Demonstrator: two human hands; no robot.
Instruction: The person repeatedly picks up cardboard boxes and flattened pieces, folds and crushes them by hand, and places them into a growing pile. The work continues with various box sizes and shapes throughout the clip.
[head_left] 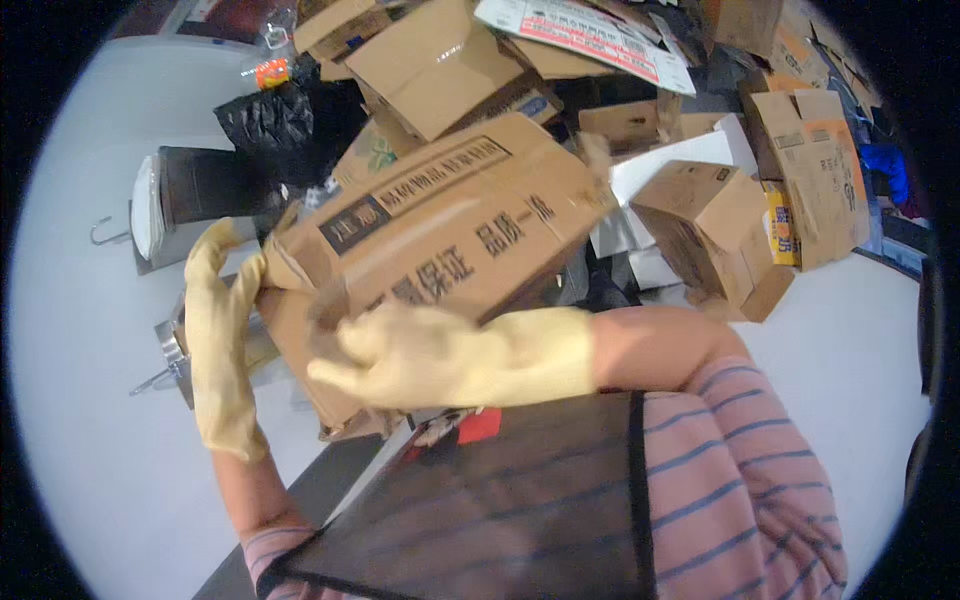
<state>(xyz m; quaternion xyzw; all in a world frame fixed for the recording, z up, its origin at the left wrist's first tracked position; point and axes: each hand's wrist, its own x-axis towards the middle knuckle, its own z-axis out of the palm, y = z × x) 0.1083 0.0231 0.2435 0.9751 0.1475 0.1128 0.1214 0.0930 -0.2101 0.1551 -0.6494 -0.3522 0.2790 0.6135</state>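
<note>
Large carton judged opened at left end, uncollapsed, other boxes remaining; left hand spread, no hold evident; right hand's grip too blurred to tell.

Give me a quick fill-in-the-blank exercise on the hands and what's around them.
1. The left hand and right hand wear gloves coloured pale ____.
2. The large printed carton at the hands is made of ____.
3. The crumpled plastic bag is coloured ____.
4. The right striped sleeve is mainly ____.

Missing words: yellow; cardboard; black; pink.
</note>
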